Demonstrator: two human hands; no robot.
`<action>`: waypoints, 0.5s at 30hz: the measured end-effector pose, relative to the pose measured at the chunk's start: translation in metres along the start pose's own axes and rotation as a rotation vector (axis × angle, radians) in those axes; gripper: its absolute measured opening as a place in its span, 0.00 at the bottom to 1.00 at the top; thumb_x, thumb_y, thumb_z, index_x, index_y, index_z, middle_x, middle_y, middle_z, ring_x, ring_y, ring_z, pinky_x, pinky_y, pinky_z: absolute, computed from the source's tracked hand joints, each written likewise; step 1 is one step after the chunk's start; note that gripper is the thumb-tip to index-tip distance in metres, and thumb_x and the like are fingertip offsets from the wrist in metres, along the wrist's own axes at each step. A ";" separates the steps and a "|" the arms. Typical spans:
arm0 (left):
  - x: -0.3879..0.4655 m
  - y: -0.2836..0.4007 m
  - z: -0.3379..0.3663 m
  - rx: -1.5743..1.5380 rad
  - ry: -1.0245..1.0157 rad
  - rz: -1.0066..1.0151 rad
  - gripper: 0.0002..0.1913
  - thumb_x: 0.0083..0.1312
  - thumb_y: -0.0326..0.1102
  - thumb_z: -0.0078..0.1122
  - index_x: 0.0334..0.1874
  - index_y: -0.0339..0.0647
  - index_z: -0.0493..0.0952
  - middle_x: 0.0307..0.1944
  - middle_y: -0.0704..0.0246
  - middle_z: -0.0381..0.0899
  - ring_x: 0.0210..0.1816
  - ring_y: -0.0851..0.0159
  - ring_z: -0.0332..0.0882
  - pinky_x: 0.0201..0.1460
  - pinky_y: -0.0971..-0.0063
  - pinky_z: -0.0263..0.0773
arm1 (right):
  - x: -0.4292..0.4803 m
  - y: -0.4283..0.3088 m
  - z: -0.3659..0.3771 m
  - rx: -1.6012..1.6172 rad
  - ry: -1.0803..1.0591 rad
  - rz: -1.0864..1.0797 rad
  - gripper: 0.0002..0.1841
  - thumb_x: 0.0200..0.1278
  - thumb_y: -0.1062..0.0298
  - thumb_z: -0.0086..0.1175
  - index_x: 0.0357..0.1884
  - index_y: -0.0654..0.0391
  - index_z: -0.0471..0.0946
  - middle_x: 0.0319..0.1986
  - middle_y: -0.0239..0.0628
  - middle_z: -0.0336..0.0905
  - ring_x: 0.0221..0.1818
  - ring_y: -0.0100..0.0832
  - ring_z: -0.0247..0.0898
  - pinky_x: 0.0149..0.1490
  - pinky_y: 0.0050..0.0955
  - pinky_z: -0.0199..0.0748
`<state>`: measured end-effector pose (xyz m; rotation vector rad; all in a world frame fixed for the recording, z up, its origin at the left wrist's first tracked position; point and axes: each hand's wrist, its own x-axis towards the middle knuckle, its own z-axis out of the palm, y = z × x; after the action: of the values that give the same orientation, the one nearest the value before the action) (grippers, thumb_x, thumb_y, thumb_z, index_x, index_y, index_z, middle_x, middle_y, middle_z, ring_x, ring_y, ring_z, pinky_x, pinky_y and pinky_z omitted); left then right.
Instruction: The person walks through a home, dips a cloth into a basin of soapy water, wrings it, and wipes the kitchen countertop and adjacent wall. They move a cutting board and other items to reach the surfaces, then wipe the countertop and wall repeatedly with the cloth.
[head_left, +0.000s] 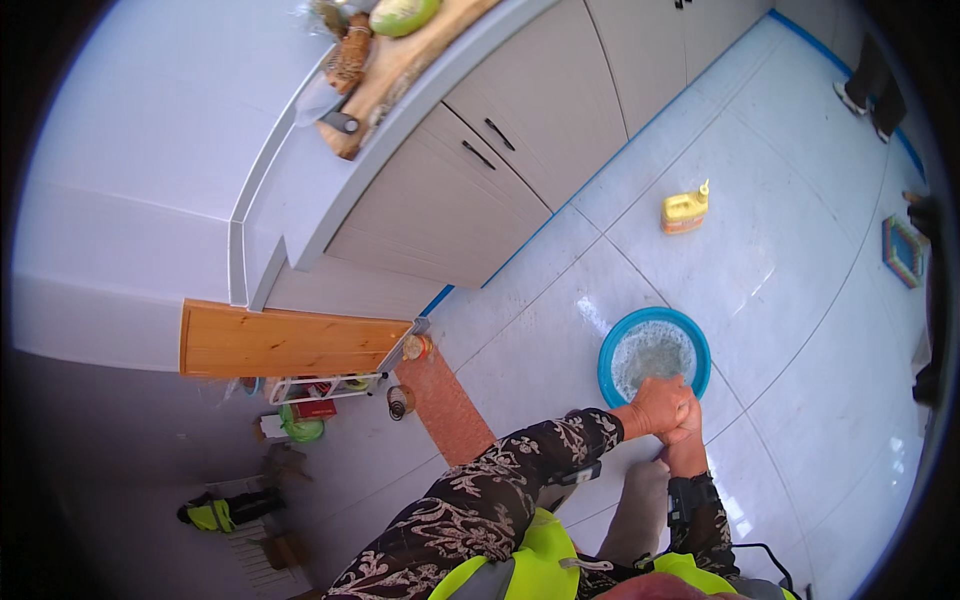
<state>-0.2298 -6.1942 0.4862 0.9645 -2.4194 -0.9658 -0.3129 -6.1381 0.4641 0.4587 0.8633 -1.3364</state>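
Note:
A round blue plastic basin (606, 358) stands on the tiled floor and holds foamy, cloudy water. My left hand (654, 405) and my right hand (684, 429) are pressed together over its near rim, one against the other. Both hands look closed, and whether a cloth or anything else is between them cannot be seen. Beyond the basin, a yellow plastic jug (683, 211) with a spout stands on the tiles.
Grey cabinets (480, 165) line the upper left, under a counter bearing a wooden board (427, 52). A reddish mat (444, 405) lies by the doorway, near a white rack (322, 388). Another person's legs (877, 90) show upper right; a person in a vest (214, 514) is lower left.

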 end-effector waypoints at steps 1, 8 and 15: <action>0.000 0.004 -0.008 -0.006 -0.002 0.019 0.05 0.51 0.38 0.55 0.26 0.46 0.75 0.29 0.64 0.73 0.26 0.52 0.76 0.25 0.55 0.70 | -0.005 0.001 0.008 -0.023 -0.008 -0.008 0.15 0.65 0.55 0.47 0.42 0.56 0.76 0.41 0.40 0.79 0.45 0.37 0.76 0.53 0.40 0.74; -0.012 0.025 -0.062 -0.090 0.022 0.136 0.07 0.50 0.39 0.55 0.24 0.45 0.74 0.29 0.63 0.74 0.26 0.53 0.77 0.25 0.54 0.69 | -0.030 0.020 0.055 -0.230 -0.038 -0.039 0.14 0.63 0.56 0.48 0.40 0.55 0.77 0.40 0.40 0.80 0.45 0.37 0.77 0.52 0.39 0.74; -0.014 0.040 -0.087 -0.077 0.146 0.239 0.07 0.50 0.40 0.56 0.22 0.46 0.73 0.28 0.66 0.72 0.25 0.56 0.76 0.24 0.59 0.70 | -0.048 0.024 0.085 -0.452 -0.061 -0.068 0.13 0.61 0.57 0.50 0.39 0.54 0.78 0.39 0.40 0.80 0.45 0.38 0.77 0.51 0.38 0.74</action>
<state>-0.1913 -6.2035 0.5748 0.6748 -2.2936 -0.8644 -0.2659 -6.1642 0.5494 0.0360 1.1007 -1.1639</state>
